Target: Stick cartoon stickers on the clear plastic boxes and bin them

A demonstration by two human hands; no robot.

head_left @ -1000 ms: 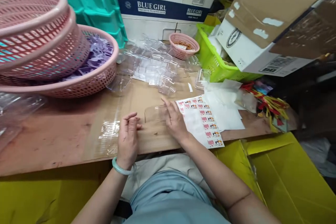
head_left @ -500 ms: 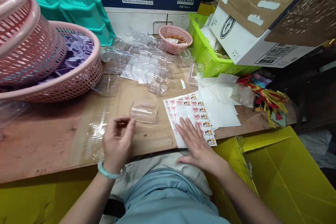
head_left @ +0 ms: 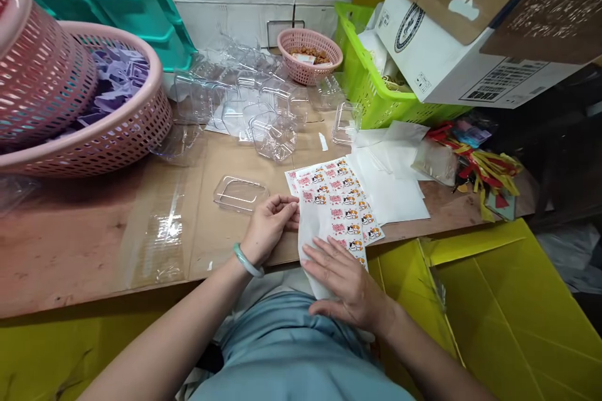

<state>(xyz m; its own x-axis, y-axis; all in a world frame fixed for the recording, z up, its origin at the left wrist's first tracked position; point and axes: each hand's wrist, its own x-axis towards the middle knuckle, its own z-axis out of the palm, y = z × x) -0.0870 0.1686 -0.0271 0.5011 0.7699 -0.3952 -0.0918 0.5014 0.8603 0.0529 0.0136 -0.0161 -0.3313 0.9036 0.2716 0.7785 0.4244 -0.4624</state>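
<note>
My right hand (head_left: 345,285) lies on the top sticker sheet (head_left: 316,222), palm down with its fingers stretched out. This sheet carries rows of cat pictures and red print, with a blank whitish area on its left, and its near end hangs over the table edge. At its left edge is my left hand (head_left: 269,229), a green bangle on the wrist, thumb and fingers pinched on the sheet. More sticker sheets (head_left: 375,234) lie beneath. Just left of the left hand, a small clear plastic box (head_left: 241,194) rests on the cardboard.
Clear plastic boxes (head_left: 273,131) are heaped at the back, near a small pink basket (head_left: 313,75) of brown pieces. Large pink baskets (head_left: 136,144) stand left, a green basket (head_left: 376,100) and carton (head_left: 451,69) right. White sheets (head_left: 399,200) lie beside the stickers.
My left hand has moved right, from beside the clear box to the sheet's edge. The top sheet has slid towards me under my right hand. The box now sits turned and farther left.
</note>
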